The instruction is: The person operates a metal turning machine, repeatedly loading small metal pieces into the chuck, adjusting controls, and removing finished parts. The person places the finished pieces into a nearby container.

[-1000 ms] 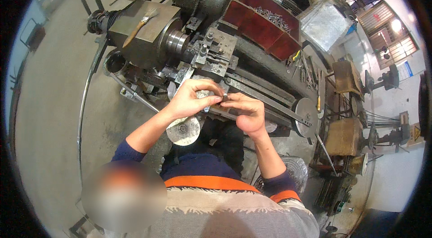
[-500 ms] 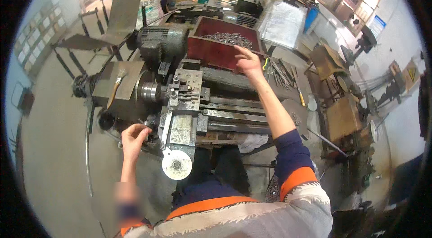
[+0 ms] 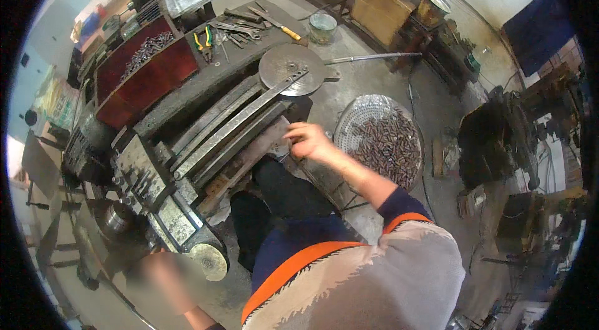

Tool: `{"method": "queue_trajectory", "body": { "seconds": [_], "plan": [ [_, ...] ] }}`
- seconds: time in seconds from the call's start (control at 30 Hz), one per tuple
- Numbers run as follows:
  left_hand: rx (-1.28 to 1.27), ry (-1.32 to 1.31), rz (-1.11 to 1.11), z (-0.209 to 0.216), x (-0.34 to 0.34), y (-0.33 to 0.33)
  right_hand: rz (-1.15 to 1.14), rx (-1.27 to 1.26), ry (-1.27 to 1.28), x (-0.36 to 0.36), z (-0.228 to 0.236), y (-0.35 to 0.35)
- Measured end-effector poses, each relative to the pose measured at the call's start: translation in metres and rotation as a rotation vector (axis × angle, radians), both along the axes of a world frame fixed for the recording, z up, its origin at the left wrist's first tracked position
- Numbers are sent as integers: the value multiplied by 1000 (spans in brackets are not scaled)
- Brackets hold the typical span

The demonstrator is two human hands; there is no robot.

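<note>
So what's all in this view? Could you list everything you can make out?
Lathe: one, grey metal, left of centre
Round dial: one, pale, lathe's near end
Red box: one, dark red, upper left
Small metal parts: many, grey, inside that box
Pliers: one, yellow-green handles, beside the box
Metal disc: one, grey, upper centre
Bucket: one, pale, beyond the disc
Perforated basin: one, silver, right of centre
Metal pieces: many, brownish, in the basin
Other machinery: count unclear, dark, right
Right hand: one, bare, centre
Left hand: one, mostly blurred, lower left
</note>
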State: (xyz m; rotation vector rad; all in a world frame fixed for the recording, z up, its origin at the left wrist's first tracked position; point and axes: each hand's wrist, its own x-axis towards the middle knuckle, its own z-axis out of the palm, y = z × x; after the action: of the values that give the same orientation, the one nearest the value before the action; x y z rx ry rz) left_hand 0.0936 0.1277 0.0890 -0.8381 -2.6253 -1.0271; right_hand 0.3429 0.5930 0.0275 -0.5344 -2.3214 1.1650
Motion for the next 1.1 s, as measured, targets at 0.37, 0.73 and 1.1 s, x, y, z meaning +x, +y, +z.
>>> {"method": "queue_trajectory", "body": {
  "seconds": [0.37,0.73,1.1],
  "plan": [
    [-12,-366,145,-57,-50,-49,-404,358,-814,177,-70,97],
    [78,-495,126,-61,-57,-49,-379,399,-836,153,-83,107],
    [18,-211,-87,109,22,60,283,19,309,-2,96,-37]
  ]
}}
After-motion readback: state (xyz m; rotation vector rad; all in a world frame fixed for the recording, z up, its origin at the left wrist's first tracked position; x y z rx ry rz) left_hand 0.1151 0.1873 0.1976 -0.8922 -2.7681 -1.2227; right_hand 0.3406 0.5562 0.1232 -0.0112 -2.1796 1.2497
